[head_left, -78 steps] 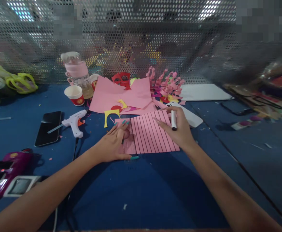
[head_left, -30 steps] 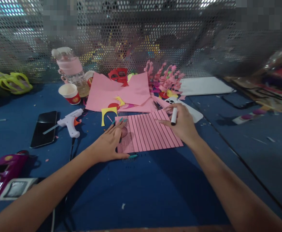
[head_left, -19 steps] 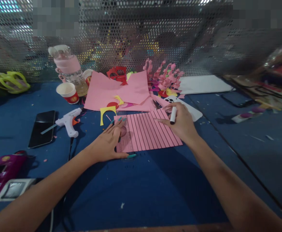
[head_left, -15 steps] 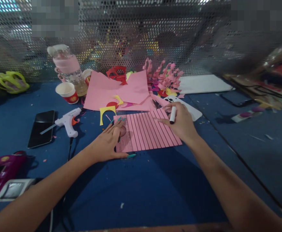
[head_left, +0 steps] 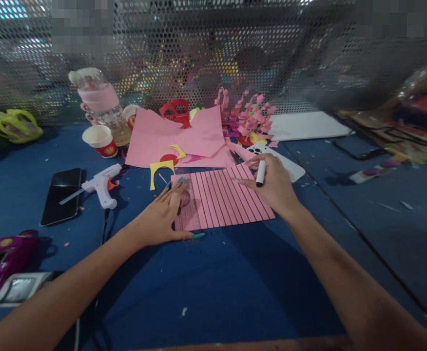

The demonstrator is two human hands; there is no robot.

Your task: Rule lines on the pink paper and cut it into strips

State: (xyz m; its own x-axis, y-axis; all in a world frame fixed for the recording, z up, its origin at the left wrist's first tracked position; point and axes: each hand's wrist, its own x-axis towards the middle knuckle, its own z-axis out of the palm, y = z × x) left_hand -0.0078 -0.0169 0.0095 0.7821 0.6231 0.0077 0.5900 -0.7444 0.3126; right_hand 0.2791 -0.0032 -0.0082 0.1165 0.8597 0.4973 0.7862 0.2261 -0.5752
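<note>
A pink sheet of paper [head_left: 224, 197] ruled with dark parallel lines lies on the blue table [head_left: 217, 287]. My left hand [head_left: 162, 217] lies flat with spread fingers on the sheet's left end, over what looks like a clear ruler [head_left: 184, 201]. My right hand [head_left: 274, 185] rests on the sheet's right part and holds a white marker [head_left: 260, 173] between thumb and fingers, its index finger stretched onto the paper.
A white glue gun [head_left: 100, 184] and a dark phone [head_left: 60, 196] lie to the left. Behind the sheet are loose pink paper [head_left: 177, 136], curled pink strips [head_left: 248, 114], a paper cup [head_left: 99, 140] and a bottle [head_left: 102, 105]. A perforated metal screen [head_left: 213, 58] closes the back.
Both hands stay on the ruled sheet. The marker in my right hand has shifted slightly; the view has drifted a little.
</note>
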